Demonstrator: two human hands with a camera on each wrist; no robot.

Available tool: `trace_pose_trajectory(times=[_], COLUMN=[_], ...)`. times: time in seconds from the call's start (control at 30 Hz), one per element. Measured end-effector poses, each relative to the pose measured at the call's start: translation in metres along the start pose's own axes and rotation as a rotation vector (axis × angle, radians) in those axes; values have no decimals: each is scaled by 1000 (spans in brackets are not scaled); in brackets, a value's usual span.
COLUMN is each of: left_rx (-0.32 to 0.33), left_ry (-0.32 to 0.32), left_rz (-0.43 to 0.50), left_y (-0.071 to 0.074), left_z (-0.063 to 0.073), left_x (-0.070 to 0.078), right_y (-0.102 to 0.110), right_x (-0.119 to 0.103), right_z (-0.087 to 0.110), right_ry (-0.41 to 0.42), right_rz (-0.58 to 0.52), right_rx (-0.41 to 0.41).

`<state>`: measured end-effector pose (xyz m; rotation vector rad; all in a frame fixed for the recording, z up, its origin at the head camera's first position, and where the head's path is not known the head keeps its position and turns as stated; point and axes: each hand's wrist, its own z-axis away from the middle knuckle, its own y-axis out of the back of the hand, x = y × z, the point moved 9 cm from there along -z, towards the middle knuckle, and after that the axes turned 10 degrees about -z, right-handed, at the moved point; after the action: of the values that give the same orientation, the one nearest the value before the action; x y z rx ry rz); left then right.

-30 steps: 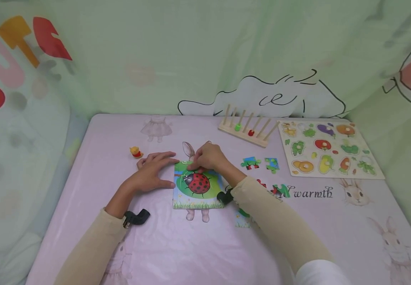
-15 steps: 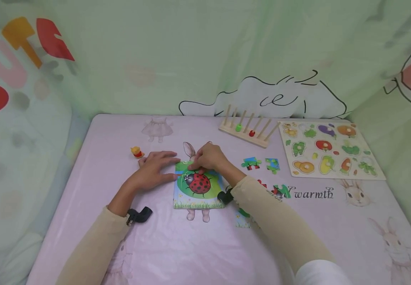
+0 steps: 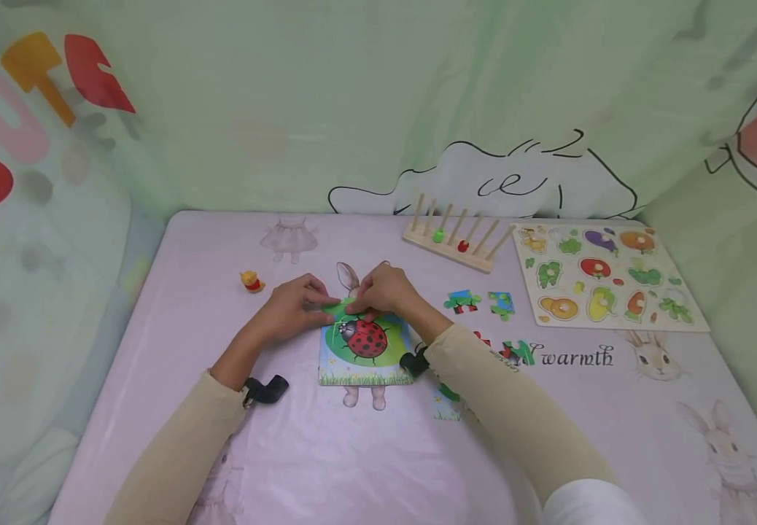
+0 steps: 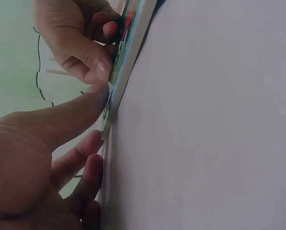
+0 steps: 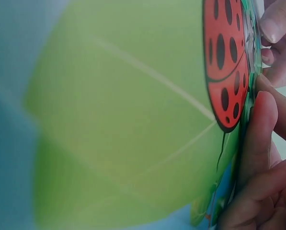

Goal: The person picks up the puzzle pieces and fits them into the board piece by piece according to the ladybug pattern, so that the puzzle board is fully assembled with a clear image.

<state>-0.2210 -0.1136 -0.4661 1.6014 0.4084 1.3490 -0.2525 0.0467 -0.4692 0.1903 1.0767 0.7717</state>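
A square ladybug jigsaw puzzle (image 3: pixel 372 370) lies on the table in front of me. My right hand (image 3: pixel 388 289) reaches over its upper part and pinches a green puzzle piece (image 3: pixel 340 309) with thumb and fingertips near the far left corner. The left hand (image 3: pixel 291 309) grips that same corner: in the left wrist view its thumb (image 4: pixel 92 100) presses on the top face while a fingertip touches the board's edge. Both thumbs almost meet there. The right wrist view shows the red ladybug (image 5: pixel 224 62) close up, and the hands overlap the far part of the puzzle.
Loose puzzle pieces (image 3: pixel 462 300) lie to the right, some partly behind my right sleeve. Behind them stand a wooden peg rack (image 3: pixel 451 251) and a vegetable knob-puzzle board (image 3: pixel 588 322). A small yellow bear figurine (image 3: pixel 251 282) stands left of the puzzle.
My left hand has moved right and its fingers have drawn in, from lying along the puzzle's left side to its far left corner. The right hand stays put.
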Motion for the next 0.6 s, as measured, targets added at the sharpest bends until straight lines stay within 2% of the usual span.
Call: trace_pose_trajectory(times=[0.4, 0.6], left_rx=[-10, -12], left_ry=[11, 19], left_rz=[-12, -3], left_y=[-1, -1], left_z=[-3, -2], left_x=[-3, -3], right_y=[0, -1], right_x=[0, 1], right_z=[-1, -2], right_ry=[2, 0], right_rz=[-14, -33], right_rx=[-53, -54])
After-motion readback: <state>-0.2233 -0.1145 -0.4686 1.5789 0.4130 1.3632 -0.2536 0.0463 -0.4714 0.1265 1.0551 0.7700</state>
